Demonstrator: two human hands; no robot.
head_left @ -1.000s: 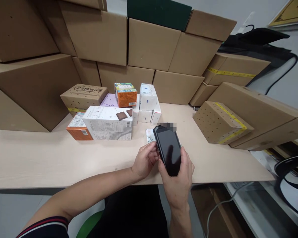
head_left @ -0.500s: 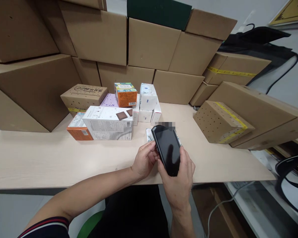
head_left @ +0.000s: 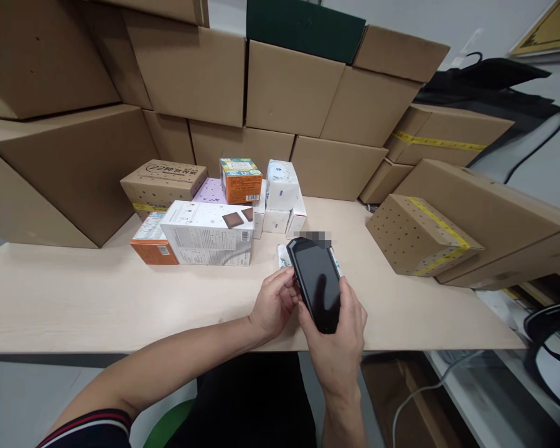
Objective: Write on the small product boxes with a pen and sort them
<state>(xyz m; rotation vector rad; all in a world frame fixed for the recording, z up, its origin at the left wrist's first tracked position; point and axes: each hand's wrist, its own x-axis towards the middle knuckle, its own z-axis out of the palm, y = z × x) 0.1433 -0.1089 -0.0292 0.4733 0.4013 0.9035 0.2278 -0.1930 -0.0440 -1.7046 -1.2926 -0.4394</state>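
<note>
A black handheld device with a dark screen [head_left: 316, 280], like a rugged phone, is held tilted above the near part of the table. My right hand [head_left: 338, 336] grips its lower end, thumb on the left edge and fingers along the right. At its left side, the fingers of my left hand [head_left: 276, 302] are closed against the edge; their tips are partly hidden. Behind the device, a white patterned pack [head_left: 282, 256] lies on the table, mostly covered from view.
Farther back stand a white box with chocolate pictures [head_left: 205, 233], orange boxes [head_left: 241, 180], white tissue packs [head_left: 280, 186] and a printed carton [head_left: 165, 180]. A dotted carton with yellow tape [head_left: 422, 233] sits at the right. Large cardboard boxes [head_left: 294, 87] wall the back of the table [head_left: 98, 305].
The view has shifted slightly, so the surroundings sit a little lower and to the right. Both hands keep the same hold on the device.
</note>
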